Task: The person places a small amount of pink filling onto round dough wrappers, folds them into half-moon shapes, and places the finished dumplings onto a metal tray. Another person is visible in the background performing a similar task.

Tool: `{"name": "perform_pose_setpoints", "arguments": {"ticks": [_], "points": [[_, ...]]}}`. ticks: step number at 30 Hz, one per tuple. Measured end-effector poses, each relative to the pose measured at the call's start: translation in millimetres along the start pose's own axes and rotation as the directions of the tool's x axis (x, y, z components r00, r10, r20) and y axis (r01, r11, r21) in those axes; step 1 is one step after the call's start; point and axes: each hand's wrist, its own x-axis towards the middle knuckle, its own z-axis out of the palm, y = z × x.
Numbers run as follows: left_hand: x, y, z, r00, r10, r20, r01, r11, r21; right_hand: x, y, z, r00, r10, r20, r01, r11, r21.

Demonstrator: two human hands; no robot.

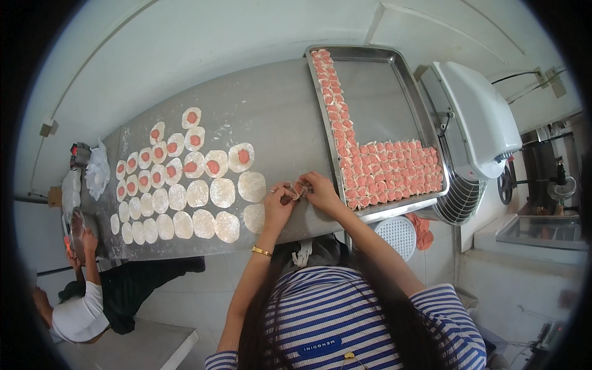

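Note:
Over the near edge of the steel table, my left hand [279, 202] and my right hand [320, 193] meet with fingers closed round one small dumpling [297, 190]. Some pink filling shows between the fingertips; the rest is covered. To the left lie rows of floured round dough wrappers [222, 192]. Those farther back carry a dab of pink filling [213, 167], while the nearer rows are bare. Right of my hands, a large steel tray [385, 208] holds tightly packed open-topped dumplings [394, 171] along its left side and near half.
A large white-and-grey machine [478, 117] with a wire guard [459, 197] stands beyond the tray. Below the table edge sits a white perforated basket [395, 237] beside a reddish cloth [420, 233]. At far left a co-worker [80, 308] holds a round pan [78, 234].

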Motion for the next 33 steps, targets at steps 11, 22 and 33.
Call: {"name": "perform_pose_setpoints", "arguments": {"ticks": [11, 22, 33], "points": [[-2, 4, -3, 0.943, -0.301, 0.145, 0.326, 0.921, -0.212, -7, -12, -5, 0.997, -0.007, -0.083, -0.013, 0.971, -0.239], [4, 3, 3, 0.991, -0.104, 0.081, 0.111, 0.989, -0.099, -4, 0, -3, 1.0, 0.024, 0.002, -0.022, 0.955, -0.296], [3, 13, 2, 0.966, -0.216, 0.141, 0.235, 0.962, -0.139, -12, -2, 3, 0.997, 0.071, -0.015, -0.072, 0.964, -0.257]]}}
